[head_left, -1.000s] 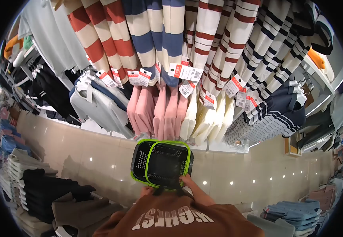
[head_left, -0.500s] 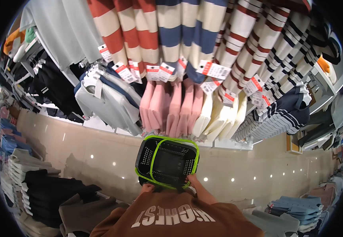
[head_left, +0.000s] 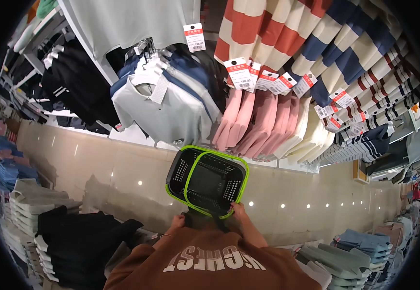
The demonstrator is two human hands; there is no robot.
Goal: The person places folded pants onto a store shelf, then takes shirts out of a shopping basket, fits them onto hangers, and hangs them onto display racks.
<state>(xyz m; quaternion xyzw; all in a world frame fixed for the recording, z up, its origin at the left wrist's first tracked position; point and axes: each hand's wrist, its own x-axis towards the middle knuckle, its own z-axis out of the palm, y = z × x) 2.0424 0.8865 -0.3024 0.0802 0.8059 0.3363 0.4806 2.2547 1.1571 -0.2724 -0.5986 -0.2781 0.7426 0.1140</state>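
A black shopping basket with a lime-green rim and handle is in front of my chest, its open top facing me. My right hand is closed on the green rim at the basket's near right corner. My left hand is below the basket's near left side, apart from the rim. Its fingers are curled beside something dark, and what they hold, if anything, I cannot make out. Beyond the basket hang pink tops and a grey long-sleeved polo top on a hanger.
Striped knit tops with red-and-white price tags hang above the pink ones. Cream garments hang to their right. Folded black clothes are stacked at lower left, and folded blue and grey-green ones at lower right. A shiny tiled floor lies between.
My view has turned left, so the racks appear shifted right and the grey polo top looks nearer. My left hand has come away from the basket's rim. The right keeps its hold.
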